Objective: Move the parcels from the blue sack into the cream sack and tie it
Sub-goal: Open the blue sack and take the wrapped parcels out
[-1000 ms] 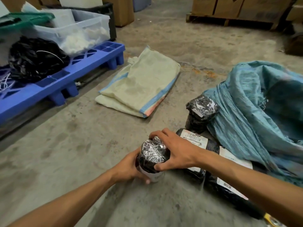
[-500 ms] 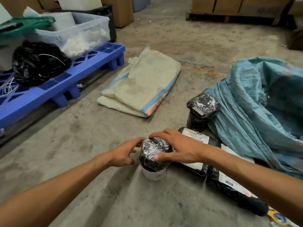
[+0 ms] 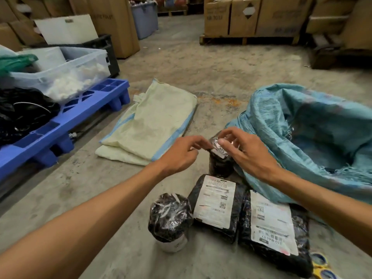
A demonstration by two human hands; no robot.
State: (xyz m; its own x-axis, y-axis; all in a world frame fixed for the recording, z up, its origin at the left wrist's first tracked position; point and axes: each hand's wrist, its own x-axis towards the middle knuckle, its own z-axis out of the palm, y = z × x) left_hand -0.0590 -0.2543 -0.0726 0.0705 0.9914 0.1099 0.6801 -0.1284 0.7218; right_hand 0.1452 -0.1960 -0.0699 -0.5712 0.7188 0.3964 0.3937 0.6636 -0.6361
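The blue sack [image 3: 306, 125] lies open and crumpled on the floor at the right. Folded flat, the cream sack [image 3: 153, 125] lies left of it. A black wrapped parcel [image 3: 219, 166] stands upright at the blue sack's mouth. My right hand [image 3: 249, 156] curls over its top from the right, and my left hand [image 3: 183, 154] pinches its top edge from the left. Nearer me stand a round black parcel with a white base [image 3: 170, 216] and two flat black parcels with white labels [image 3: 215, 206] [image 3: 273, 224].
A blue plastic pallet [image 3: 68, 125] at the left carries a clear bin [image 3: 60, 75] and a black bag [image 3: 22, 111]. Cardboard boxes [image 3: 249, 19] stand on a wooden pallet at the back. Tape rolls [image 3: 320, 262] lie at the bottom right.
Both hands have let go of the round parcel, which now stands on the floor, and moved forward to the upright parcel beside the blue sack. The camera view has tilted up.
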